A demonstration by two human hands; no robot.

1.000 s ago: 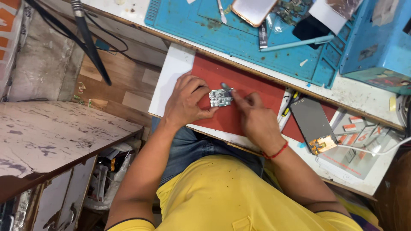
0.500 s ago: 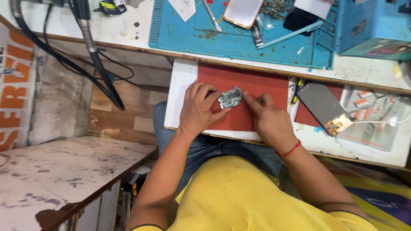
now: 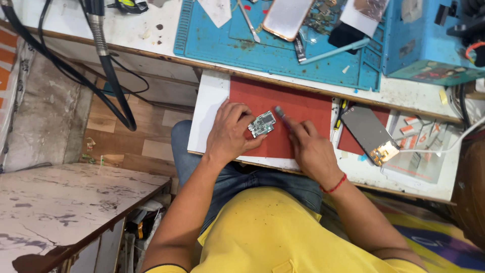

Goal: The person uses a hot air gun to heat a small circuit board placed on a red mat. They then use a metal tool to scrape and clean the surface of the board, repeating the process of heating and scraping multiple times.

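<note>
On red felt, left hand [image 3: 230, 134] pins green circuit board [image 3: 262, 124]; right hand [image 3: 310, 151] grips metal tool [image 3: 281, 115].

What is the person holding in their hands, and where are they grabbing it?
The left hand pins a small circuit board by its left edge on the red mat. The right hand grips a thin tool near its lower end.

A long white workbench [image 3: 151, 38] with a worn wooden front edge runs across the far side. Below it lies brown wood-pattern plank flooring [image 3: 126, 136]. At near left stands a stained, marbled white table [image 3: 60, 202] with dark chipped edges. Light is bright and even.
</note>
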